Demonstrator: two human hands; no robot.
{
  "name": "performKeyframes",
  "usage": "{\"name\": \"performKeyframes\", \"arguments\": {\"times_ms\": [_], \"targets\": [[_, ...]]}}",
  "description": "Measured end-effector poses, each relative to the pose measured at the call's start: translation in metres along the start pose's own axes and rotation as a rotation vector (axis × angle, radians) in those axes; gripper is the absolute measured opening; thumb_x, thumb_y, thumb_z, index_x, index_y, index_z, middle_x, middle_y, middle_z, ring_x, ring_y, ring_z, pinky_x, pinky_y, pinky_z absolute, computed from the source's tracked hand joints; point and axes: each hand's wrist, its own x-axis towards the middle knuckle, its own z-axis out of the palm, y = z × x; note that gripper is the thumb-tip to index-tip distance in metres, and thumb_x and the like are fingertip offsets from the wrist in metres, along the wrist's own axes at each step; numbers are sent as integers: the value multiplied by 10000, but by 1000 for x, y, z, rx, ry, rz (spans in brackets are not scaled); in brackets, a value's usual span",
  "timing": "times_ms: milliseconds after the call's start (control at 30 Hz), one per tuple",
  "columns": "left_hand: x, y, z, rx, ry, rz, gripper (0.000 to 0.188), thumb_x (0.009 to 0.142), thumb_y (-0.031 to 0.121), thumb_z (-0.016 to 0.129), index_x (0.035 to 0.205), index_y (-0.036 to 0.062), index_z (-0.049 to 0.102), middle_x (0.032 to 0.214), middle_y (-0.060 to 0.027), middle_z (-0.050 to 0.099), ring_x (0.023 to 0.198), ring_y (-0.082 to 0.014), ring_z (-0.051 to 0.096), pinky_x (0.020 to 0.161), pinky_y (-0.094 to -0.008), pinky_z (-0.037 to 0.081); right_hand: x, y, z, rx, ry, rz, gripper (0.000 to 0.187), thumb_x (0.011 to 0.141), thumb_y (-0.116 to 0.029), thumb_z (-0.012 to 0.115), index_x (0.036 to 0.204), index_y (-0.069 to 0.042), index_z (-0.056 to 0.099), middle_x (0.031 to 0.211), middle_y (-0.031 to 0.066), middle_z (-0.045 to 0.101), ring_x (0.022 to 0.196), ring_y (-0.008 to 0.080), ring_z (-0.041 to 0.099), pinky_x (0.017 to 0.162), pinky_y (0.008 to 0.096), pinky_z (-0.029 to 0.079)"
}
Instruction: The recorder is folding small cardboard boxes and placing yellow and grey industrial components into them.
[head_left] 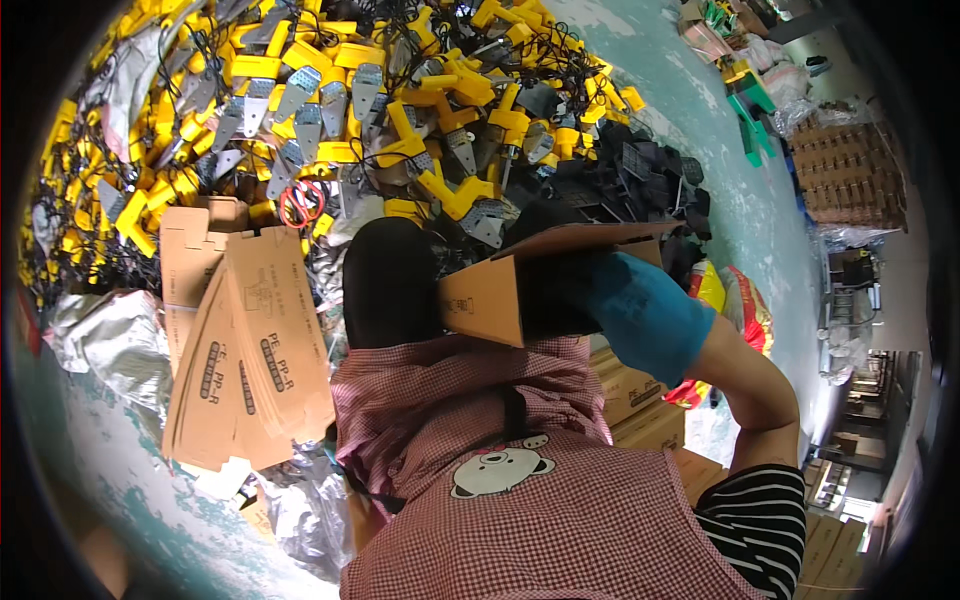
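An open cardboard box (482, 303) sits tilted across my lap, one long flap (590, 236) raised along its far side. My right hand (640, 312), with blue cloth covering it up to the wrist, reaches in from the right and goes into or against the box. Its fingers are lost in the dark area under the flap, so their grip does not show. My left hand is out of view; only a blurred patch of skin appears at the lower left rim. Left of my black-clad knee (390, 282) leans a stack of flat printed cartons (275, 330).
A large heap of yellow-handled tools (400, 130) with grey metal plates and black cords lies ahead. Red-handled scissors (302, 204) rest at its near edge. Black parts (640, 175) are piled right of it. Closed cartons (635, 395) stand by my right side, near a red-yellow sack (745, 310).
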Motion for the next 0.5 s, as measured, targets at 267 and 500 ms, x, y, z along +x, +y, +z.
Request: {"name": "performKeyframes", "arguments": {"times_ms": [267, 500], "targets": [[24, 292, 84, -147, 75, 523, 391, 889, 27, 662, 1245, -13, 507, 1150, -129, 617, 1031, -217, 621, 894, -349, 520, -5, -3, -27, 79, 359, -16, 406, 825, 20, 563, 1229, 9, 603, 1210, 233, 613, 1105, 348, 611, 975, 398, 477], [29, 390, 169, 134, -188, 1057, 430, 781, -5, 696, 1189, -8, 560, 1149, -125, 600, 1062, -252, 595, 955, -370, 461, -51, 5, 74, 668, 1283, 500, 344, 956, 40, 497, 1286, 24, 594, 1386, 179, 551, 1263, 264, 544, 1066, 353, 414]]}}
